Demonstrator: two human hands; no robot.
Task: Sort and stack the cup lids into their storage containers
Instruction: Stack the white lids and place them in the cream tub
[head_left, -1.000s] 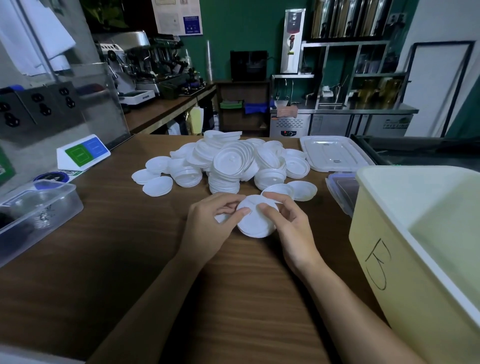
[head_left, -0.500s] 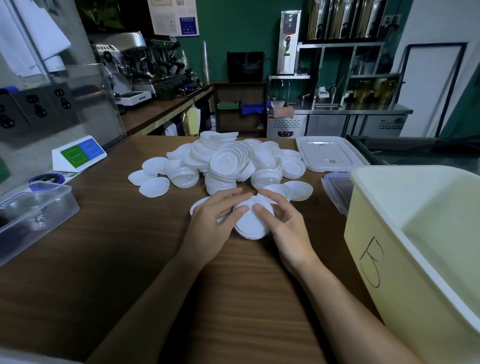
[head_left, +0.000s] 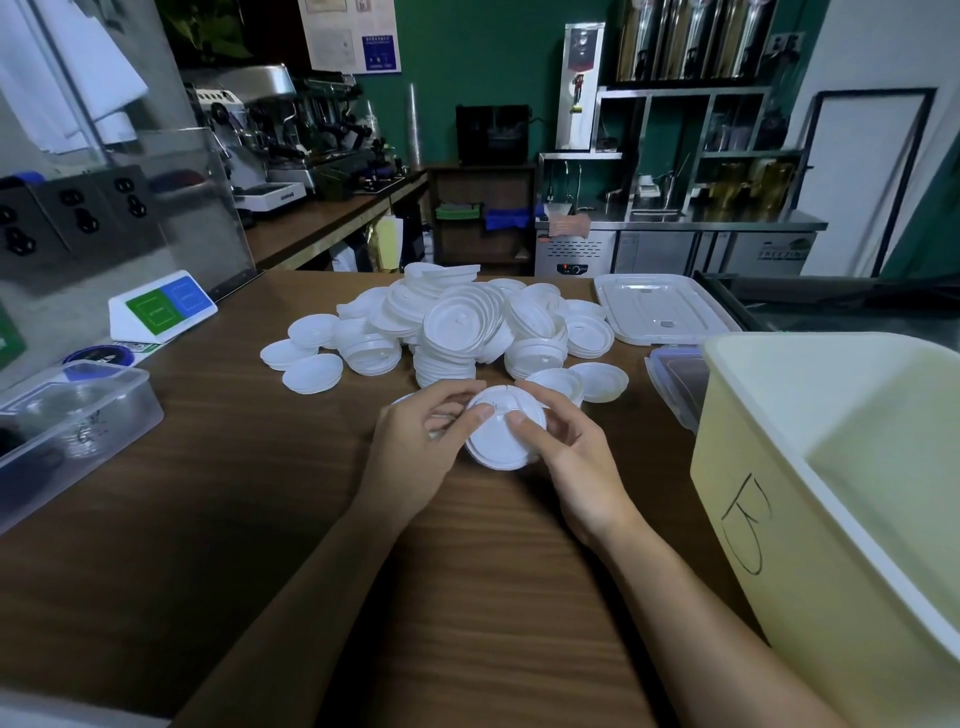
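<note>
A heap of white cup lids (head_left: 457, 332) lies on the wooden table (head_left: 249, 519) beyond my hands. Between both hands I hold a short stack of white lids (head_left: 501, 441), tilted toward me just above the table. My left hand (head_left: 415, 447) grips its left edge with the thumb on top. On the right edge my right hand (head_left: 576, 457) curls round it, thumb pressing the top lid. A big pale yellow bin (head_left: 810, 545) marked with a handwritten letter stands at the right, open and close to my right forearm.
A clear flat container lid (head_left: 660, 306) lies at the back right, a clear box with a blue rim (head_left: 675, 384) beside the bin. A clear plastic box (head_left: 72, 415) sits at the left edge, with a small sign stand (head_left: 161, 306) behind it.
Both hands have kept hold of the lid stack and shifted it slightly away from me, toward the heap. Fingers have adjusted around its rim.
</note>
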